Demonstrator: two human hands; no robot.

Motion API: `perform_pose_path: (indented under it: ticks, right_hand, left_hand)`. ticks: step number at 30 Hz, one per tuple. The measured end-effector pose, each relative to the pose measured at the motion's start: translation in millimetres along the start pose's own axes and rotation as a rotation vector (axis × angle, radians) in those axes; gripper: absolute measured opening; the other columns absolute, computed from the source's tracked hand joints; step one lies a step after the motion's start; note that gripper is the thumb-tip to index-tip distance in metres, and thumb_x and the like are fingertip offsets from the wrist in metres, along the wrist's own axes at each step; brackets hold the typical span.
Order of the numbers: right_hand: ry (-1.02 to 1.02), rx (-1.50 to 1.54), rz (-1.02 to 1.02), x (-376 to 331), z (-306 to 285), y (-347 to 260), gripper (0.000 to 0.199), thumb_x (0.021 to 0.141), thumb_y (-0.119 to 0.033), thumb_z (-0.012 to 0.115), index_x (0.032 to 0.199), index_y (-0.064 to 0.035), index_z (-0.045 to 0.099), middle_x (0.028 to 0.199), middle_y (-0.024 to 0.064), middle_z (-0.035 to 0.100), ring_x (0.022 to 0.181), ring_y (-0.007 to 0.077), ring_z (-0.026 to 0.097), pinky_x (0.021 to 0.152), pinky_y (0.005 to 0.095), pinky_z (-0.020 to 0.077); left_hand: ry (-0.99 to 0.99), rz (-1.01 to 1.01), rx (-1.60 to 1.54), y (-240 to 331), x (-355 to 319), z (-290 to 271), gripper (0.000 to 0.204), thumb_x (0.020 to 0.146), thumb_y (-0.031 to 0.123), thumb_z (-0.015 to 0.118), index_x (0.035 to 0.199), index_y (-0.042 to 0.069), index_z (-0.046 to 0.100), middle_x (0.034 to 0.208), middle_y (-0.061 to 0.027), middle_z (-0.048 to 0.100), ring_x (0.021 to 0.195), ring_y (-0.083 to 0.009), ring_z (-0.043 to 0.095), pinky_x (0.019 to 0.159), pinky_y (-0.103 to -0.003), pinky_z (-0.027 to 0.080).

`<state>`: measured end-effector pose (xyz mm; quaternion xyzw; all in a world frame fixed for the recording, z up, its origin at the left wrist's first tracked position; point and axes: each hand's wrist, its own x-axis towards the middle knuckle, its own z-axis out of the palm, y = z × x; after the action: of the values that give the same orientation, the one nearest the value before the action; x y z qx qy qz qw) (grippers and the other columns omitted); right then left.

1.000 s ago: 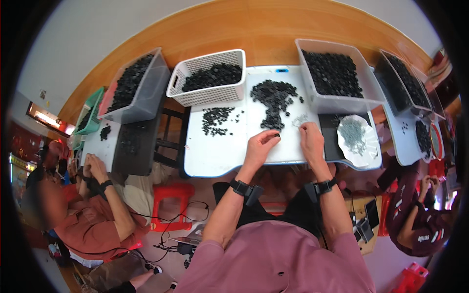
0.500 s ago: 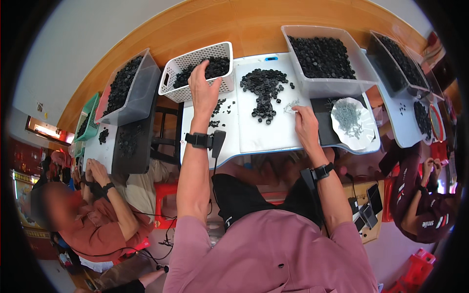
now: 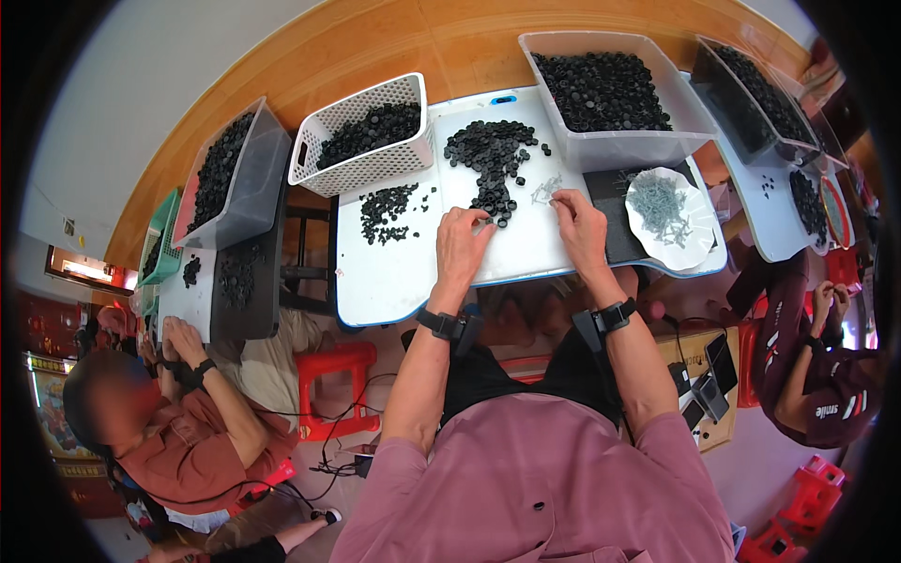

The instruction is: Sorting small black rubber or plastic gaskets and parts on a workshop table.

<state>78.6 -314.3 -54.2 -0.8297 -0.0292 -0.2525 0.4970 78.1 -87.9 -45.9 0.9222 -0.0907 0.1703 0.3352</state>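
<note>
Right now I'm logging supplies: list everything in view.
Centre table: one, mostly white, middle
Perforated basket: one, white, centre table's left
Clear bins: at least three, translucent, across scene
Round pieces: many, black, piles and containers
Plate: one, white, centre table's right
Slim pieces: many, grey, plate, table
Small basket: at least one, green, far left
Stools: several, red, floor
Co-workers: at least two, reddish clothes, sides
Left hand: one, bare, at round pieces
Right hand: one, bare, beside slim pieces

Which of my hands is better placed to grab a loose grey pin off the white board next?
Probably the right hand: its fingertips are beside the loose grey pins, while the left hand is farther off, at the near end of the black pile.
</note>
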Motion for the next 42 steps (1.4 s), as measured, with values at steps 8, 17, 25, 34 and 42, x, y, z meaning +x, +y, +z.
perform_pose_path:
  ticks: [8,17,25,34,42]
  right_hand:
    - [-0.132,0.226,0.142,1.4,2.0,-18.7,0.011,0.091,-0.006,0.073,0.102,-0.0019,0.073,0.087,0.0097,0.075,0.071,0.0161,0.070,0.065,0.0299,0.0533]
    - [-0.265,0.346,0.156,-16.3,38.0,-25.4,0.012,0.088,-0.006,0.076,0.099,-0.0010,0.077,0.087,0.0069,0.073,0.067,0.0114,0.061,0.062,0.0273,0.0498]
    - [-0.222,0.292,0.123,-17.3,41.0,-29.8,0.011,0.087,-0.005,0.077,0.097,-0.0009,0.076,0.084,0.0064,0.073,0.064,0.0110,0.061,0.060,0.0272,0.0497]
    - [-0.241,0.216,-0.014,-21.5,39.1,-32.2,0.012,0.085,-0.004,0.079,0.097,-0.0031,0.075,0.087,0.0066,0.071,0.066,0.0135,0.062,0.061,0.0277,0.0502]
    - [-0.281,0.292,0.059,-18.7,36.2,-32.0,0.011,0.086,-0.004,0.078,0.097,-0.0024,0.076,0.085,0.0048,0.071,0.066,0.0107,0.059,0.060,0.0258,0.0482]
  left_hand:
    - [0.073,-0.100,-0.383,18.8,-17.9,12.9,0.023,0.086,0.012,0.080,0.106,0.004,0.075,0.085,-0.0076,0.075,0.073,-0.0152,0.068,0.069,-0.030,0.055]
    - [0.056,-0.116,-0.442,14.3,-20.4,14.5,0.024,0.085,0.011,0.083,0.106,0.003,0.075,0.085,-0.0075,0.075,0.072,-0.0131,0.067,0.069,-0.029,0.055]
    - [0.055,-0.066,-0.403,11.7,-20.0,14.0,0.024,0.083,0.011,0.084,0.103,0.003,0.075,0.086,-0.0084,0.076,0.072,-0.0147,0.068,0.070,-0.029,0.055]
    - [0.058,-0.063,-0.403,11.9,-20.0,13.7,0.022,0.084,0.012,0.082,0.103,0.003,0.075,0.086,-0.0086,0.075,0.071,-0.0156,0.067,0.068,-0.030,0.055]
    - [0.058,-0.079,-0.406,11.3,-21.3,13.3,0.022,0.084,0.011,0.082,0.103,0.003,0.074,0.086,-0.0087,0.075,0.071,-0.0154,0.068,0.068,-0.030,0.055]
